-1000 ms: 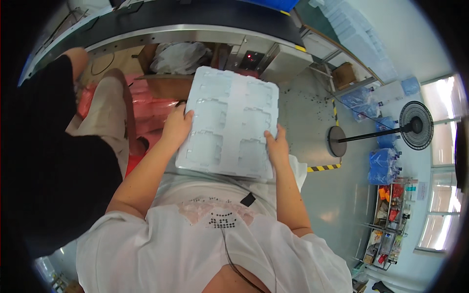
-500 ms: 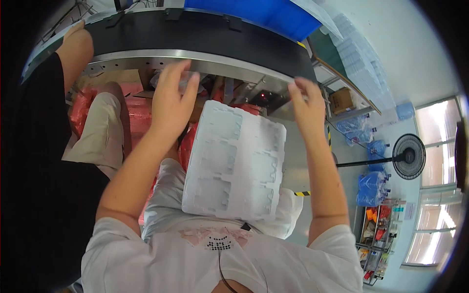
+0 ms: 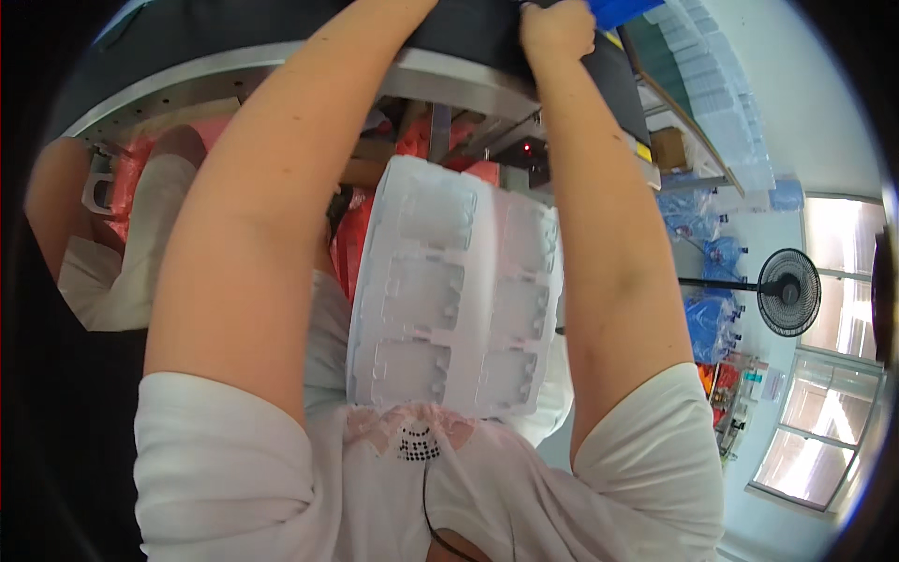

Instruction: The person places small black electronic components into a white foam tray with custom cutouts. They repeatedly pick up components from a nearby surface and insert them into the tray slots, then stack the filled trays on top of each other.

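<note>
A white moulded plastic tray (image 3: pixel 478 281) with several square recesses rests tilted across my lap, between my forearms. Neither hand touches it. My left forearm (image 3: pixel 253 178) stretches over the black conveyor belt (image 3: pixel 478 37), and the hand itself lies beyond the upper edge of the picture. Above the belt's far part is my right hand (image 3: pixel 559 33), its fingers curled closed. What they grip, if anything, is cut off at the top. Close by the right hand, part of a blue bin (image 3: pixel 623 9) shows.
The belt's metal rail (image 3: pixel 459 75) runs across in front of me. Beneath it lie red plastic-wrapped goods (image 3: pixel 351 239). Someone sits at my left, with a knee (image 3: pixel 173 178) beside the rail. At right stand a black fan (image 3: pixel 788 292) and blue water bottles (image 3: pixel 709 323).
Both arms have stretched forward over the belt, taking the left hand out of view. My right hand has closed. The tray stays on my lap, and the neighbour's arm has drawn back from the belt.
</note>
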A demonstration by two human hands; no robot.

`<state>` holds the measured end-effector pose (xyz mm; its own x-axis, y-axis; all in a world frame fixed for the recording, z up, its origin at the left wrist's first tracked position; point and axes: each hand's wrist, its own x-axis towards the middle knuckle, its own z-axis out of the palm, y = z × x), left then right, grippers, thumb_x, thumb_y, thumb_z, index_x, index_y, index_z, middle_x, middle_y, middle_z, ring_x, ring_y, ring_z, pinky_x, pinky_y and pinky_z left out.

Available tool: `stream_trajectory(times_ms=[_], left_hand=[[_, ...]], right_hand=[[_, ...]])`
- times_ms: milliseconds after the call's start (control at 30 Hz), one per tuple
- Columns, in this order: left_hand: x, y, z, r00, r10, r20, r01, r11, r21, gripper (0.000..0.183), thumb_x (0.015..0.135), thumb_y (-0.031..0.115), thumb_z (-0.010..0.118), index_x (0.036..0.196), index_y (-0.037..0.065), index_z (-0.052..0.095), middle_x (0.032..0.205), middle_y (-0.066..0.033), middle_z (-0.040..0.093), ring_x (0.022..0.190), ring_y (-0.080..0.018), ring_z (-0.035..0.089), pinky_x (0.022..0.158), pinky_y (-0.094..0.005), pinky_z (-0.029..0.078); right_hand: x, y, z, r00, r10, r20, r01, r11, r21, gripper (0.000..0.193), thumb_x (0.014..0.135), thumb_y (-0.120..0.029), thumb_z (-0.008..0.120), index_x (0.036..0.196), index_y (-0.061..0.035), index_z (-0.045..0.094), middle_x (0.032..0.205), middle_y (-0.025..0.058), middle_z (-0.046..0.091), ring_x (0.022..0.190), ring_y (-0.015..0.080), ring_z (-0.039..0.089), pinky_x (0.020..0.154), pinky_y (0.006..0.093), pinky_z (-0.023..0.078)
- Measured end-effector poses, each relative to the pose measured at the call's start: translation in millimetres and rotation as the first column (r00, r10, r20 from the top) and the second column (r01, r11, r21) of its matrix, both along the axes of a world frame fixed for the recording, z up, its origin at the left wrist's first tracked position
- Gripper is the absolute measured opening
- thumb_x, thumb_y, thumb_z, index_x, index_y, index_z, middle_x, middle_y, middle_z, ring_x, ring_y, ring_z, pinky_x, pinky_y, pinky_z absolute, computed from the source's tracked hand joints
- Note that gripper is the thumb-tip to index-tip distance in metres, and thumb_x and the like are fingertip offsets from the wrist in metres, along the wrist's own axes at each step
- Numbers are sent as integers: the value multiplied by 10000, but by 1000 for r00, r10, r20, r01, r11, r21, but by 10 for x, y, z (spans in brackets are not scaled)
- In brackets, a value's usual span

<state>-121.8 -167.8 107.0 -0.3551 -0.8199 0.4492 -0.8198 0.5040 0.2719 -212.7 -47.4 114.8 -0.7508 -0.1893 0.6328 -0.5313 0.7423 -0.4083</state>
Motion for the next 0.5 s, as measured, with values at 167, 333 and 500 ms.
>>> stream_trajectory(times_ms=[167,333,500], left_hand=[[454,205,3,846,-389,-365,422,907,10,265,834,171,599,1043,7,586,1048,-156,591,956,-328,583,792,-457,451],[1073,791,148,609,-521,-598,676,735,48,323,840,277,638,1033,21,604,991,-121,597,914,-266,574,751,-393,452],[1142,1130,-110,459,-647,-608,873,455,175,195,828,156,666,979,36,639,849,-22,622,806,-108,563,742,-248,456]], right_hand=[[199,1110,250,736,658,156,-473,666,-576,325,770,-51,722,1062,39,610,877,100,659,752,142,647,614,217,499],[510,2138,177,609,680,409,-468,724,-507,246,761,-43,698,993,4,629,808,48,628,676,93,568,615,232,443],[395,2584,-660,408,617,673,-489,770,-409,221,793,-6,654,1012,-27,635,853,32,634,746,106,578,670,239,462]])
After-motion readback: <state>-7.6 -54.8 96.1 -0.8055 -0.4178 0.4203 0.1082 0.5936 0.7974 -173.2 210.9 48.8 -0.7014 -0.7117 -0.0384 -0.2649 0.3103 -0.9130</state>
